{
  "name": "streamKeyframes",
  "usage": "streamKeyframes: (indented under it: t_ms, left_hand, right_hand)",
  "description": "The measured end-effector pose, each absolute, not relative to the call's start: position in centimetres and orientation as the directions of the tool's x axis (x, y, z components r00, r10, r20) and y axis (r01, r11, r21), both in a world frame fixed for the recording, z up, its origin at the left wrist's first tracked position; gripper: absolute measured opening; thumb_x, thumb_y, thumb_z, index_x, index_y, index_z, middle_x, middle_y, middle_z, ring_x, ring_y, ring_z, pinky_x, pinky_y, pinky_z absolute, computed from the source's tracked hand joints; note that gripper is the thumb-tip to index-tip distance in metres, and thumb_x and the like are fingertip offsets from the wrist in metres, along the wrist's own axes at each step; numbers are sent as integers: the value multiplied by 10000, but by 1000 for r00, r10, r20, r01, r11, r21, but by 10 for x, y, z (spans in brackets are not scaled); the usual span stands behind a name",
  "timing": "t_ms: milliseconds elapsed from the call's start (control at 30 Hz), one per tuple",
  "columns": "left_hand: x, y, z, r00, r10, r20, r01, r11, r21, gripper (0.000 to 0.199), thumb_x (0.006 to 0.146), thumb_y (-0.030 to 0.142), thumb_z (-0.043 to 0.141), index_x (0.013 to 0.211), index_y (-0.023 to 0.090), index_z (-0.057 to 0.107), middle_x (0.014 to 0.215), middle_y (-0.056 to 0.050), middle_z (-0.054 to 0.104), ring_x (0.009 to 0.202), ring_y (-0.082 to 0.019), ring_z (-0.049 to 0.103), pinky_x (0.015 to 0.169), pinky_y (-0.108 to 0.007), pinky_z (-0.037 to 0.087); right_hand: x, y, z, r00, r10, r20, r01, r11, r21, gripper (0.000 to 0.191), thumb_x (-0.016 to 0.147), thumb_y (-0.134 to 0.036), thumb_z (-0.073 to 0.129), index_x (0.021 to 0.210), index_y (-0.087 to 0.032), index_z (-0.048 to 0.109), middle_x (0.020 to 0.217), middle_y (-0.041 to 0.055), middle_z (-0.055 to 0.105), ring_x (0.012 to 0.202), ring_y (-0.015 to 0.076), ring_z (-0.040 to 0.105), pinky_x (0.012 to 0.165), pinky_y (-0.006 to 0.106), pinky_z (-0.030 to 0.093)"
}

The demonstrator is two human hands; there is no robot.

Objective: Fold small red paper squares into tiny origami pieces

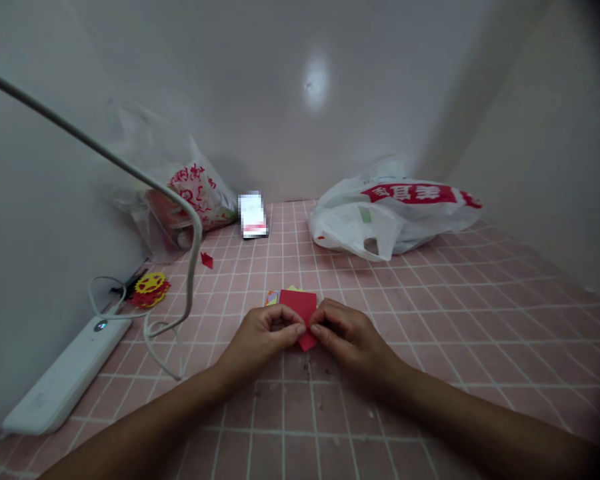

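Note:
In the middle of the tiled-pattern surface, a piece of red paper (307,342) with a pointed lower end is between my two hands. My left hand (264,335) is closed, thumb and forefinger pinching its left side. From the other side my right hand (353,340) pinches it too, its fingertips almost touching the left ones. Directly behind lies a flat red sheet (300,301); whether it is separate from the held piece I cannot tell. Yellow paper (294,289) and a patterned multicoloured piece (271,298) peek out around it.
A white power bank-like device (65,373) and a looping cable (194,267) lie left. Near them are yellow and red cutouts (151,283) and a red scrap (207,260). Behind stand a phone (253,215) and two plastic bags, left (205,193) and right (355,223).

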State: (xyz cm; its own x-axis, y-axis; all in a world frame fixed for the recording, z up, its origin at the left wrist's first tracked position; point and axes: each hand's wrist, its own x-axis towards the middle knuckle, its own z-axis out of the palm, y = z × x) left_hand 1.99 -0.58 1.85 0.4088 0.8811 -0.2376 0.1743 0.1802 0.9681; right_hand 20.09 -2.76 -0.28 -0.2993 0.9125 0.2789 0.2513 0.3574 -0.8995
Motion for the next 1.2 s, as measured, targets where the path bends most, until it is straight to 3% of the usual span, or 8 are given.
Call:
streamKeyframes:
  t_ms: [200,333,567,667,767,867,1200]
  left_hand:
    - [21,-8,21,341,915,-214,231,139,963,167,700,323,655,670,168,601,639,18,588,596,-122,527,606,-246,414]
    - [21,-9,20,352,914,-199,217,127,968,162,709,317,658,679,165,612,636,16,596,596,-120,525,608,-243,411]
    - [22,-9,19,342,912,-227,169,178,969,202,686,343,694,671,162,607,622,22,591,584,-119,539,602,-243,425]
    - [21,-6,20,298,921,-252,121,225,967,236,680,370,711,676,159,605,625,17,601,567,-116,548,591,-244,443]
    - [20,-6,19,296,912,-285,54,282,958,257,673,380,733,694,150,620,648,4,630,571,-116,570,597,-248,467]
    - [20,-7,19,318,907,-276,10,287,958,250,674,358,748,692,139,627,641,7,631,576,-109,571,603,-242,471]
    - [20,-9,14,332,898,-288,-54,323,945,239,708,340,754,721,134,633,647,8,649,586,-103,597,614,-235,490]
  right_hand:
    - [201,-29,-3,-284,935,214,226,282,-932,226,923,-229,482,707,-189,536,736,8,553,696,152,512,651,277,401]
    - [200,-28,-4,-296,940,171,225,242,-944,136,876,-201,558,745,-179,588,768,16,591,724,156,545,665,275,414]
    - [202,-27,-2,-298,898,325,311,413,-856,207,926,-159,478,735,-192,549,733,15,574,699,162,543,649,285,415]
    - [202,-30,-3,-269,848,457,377,530,-760,44,913,-195,540,906,-202,583,853,49,597,786,196,556,702,327,445]
    - [201,-34,-5,-372,751,546,421,661,-622,109,886,-201,601,993,-220,600,935,70,593,860,224,553,750,370,460]
    - [199,-37,-6,-404,734,546,470,678,-565,98,908,-165,556,971,-209,617,916,74,585,832,218,545,728,371,458]
    - [200,-35,-5,-405,738,540,501,673,-544,73,912,-157,556,923,-178,624,890,83,580,811,221,534,705,372,439]
